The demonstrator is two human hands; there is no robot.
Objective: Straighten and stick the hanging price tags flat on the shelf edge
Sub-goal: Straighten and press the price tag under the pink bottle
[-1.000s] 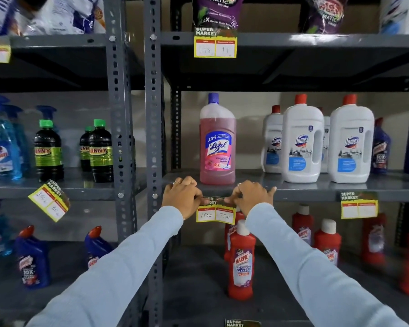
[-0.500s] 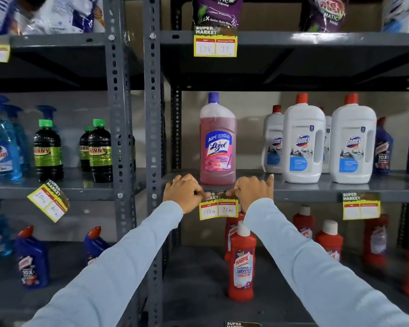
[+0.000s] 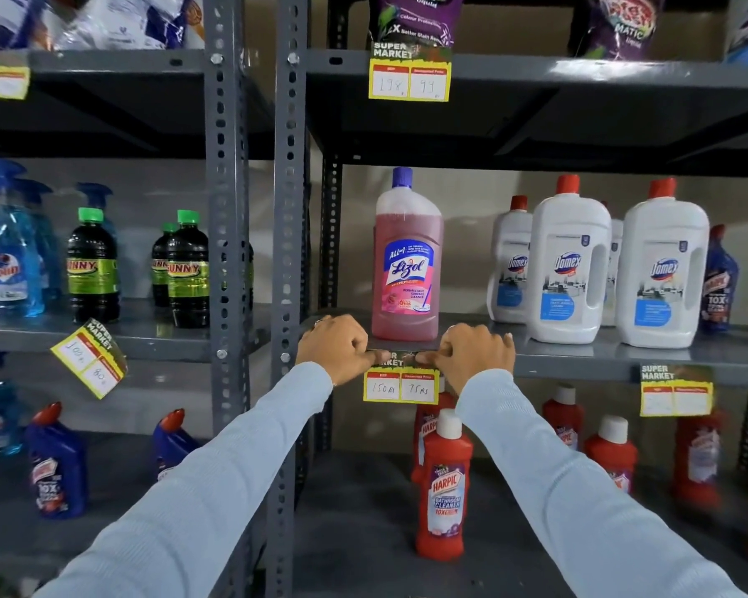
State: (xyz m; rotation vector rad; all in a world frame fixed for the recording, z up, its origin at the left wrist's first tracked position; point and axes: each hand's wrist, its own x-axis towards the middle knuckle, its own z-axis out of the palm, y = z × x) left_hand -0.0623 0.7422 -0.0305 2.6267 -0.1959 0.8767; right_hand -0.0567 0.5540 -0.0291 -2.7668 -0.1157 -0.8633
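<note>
A yellow price tag (image 3: 400, 387) marked 150 and 75 hangs level on the grey shelf edge (image 3: 579, 360) under the pink Lizol bottle (image 3: 408, 269). My left hand (image 3: 337, 349) presses its thumb on the tag's dark top strip from the left. My right hand (image 3: 476, 353) presses the same strip from the right. Both hands have curled fingers resting against the shelf edge. On the left rack another price tag (image 3: 89, 358) hangs crooked, tilted down to the right.
Level tags sit on the upper shelf (image 3: 410, 75) and at the right of this shelf (image 3: 675, 390). White Domex bottles (image 3: 568, 269) stand right of the Lizol. Red Harpic bottles (image 3: 443, 485) stand below. Dark green-capped bottles (image 3: 186, 269) fill the left rack.
The tag was tilted a second ago and now hangs level. Both hands have stayed at its top corners, pressing it onto the shelf edge.
</note>
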